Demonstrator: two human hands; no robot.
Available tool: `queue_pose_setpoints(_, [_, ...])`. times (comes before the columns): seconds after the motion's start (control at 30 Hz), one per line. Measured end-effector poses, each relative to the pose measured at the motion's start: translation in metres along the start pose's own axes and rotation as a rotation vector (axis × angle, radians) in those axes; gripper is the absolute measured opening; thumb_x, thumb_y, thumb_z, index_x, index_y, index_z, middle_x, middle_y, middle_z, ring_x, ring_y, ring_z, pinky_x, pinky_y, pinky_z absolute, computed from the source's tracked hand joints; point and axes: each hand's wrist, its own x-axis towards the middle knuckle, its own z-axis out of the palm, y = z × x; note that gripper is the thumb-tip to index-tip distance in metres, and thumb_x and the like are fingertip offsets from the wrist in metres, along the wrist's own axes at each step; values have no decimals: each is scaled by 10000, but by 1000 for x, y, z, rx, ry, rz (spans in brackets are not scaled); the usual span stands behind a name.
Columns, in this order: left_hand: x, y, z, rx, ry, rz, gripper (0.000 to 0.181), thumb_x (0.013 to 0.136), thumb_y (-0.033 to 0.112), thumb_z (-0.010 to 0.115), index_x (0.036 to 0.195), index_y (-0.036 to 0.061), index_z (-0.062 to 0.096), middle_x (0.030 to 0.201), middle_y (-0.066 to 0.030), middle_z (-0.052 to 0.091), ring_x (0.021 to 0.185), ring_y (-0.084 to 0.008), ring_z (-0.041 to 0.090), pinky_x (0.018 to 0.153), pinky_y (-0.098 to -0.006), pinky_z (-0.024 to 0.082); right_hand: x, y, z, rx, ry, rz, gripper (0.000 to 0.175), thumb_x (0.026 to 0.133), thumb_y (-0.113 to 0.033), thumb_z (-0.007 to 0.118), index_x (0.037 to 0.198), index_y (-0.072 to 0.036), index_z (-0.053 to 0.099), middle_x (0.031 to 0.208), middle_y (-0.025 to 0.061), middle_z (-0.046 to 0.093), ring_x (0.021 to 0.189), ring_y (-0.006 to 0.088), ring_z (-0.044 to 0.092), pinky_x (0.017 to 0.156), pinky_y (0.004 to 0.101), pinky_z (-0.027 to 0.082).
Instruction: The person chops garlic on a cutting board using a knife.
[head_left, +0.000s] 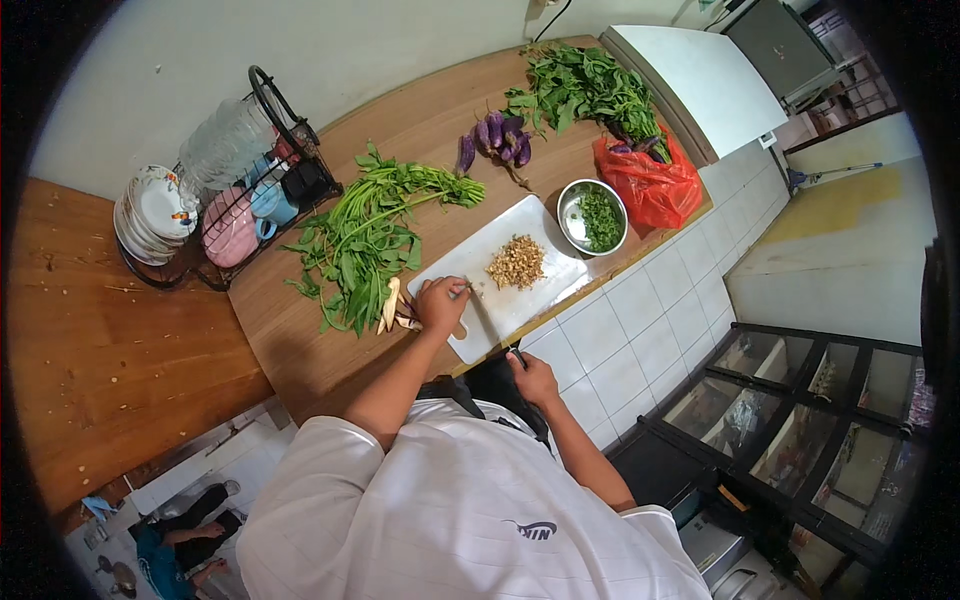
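My right hand (534, 381) grips the black handle of a kitchen knife (491, 322), its blade slanting over the near left part of a white plastic cutting board (551, 217). Close to the knife's tip are the bent fingers of my left hand (441, 306); whether they pinch the blade or a small scrap is unclear. Finely chopped pale brown bits (516, 262) form a pile on the board. Beyond the board's far right end stands a steel bowl (571, 225) with chopped green leaves (601, 217). Pale and purple vegetable pieces (390, 306) lie left of my left hand.
Leafy green stems (367, 225) spread left of the board. Small purple eggplants (502, 139) lie behind it. A red plastic bag (652, 187) and more greens (585, 86) occupy the right end. A dish rack (300, 154) stands left. Someone in blue (161, 562) sits lower left.
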Motion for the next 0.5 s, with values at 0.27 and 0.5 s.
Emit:
queue_pose_setpoints(0.27, [6, 7, -3, 84, -38, -48, 108, 784, 250, 812, 855, 169, 806, 832, -5, 736, 850, -270, 663, 772, -426, 534, 2, -12, -12, -22, -32, 25, 609, 1014, -637, 471, 1133, -93, 718, 1024, 231, 746, 1041, 432, 700, 885, 528, 547])
queue_pose_setpoints(0.5, [10, 11, -7, 167, -72, 30, 79, 772, 238, 803, 832, 187, 805, 819, 16, 734, 858, -263, 649, 775, -432, 526, 19, -31, -15, -70, 33, -16, 620, 1016, -623, 478, 1079, -64, 738, 969, 260, 734, 981, 452, 702, 855, 518, 540])
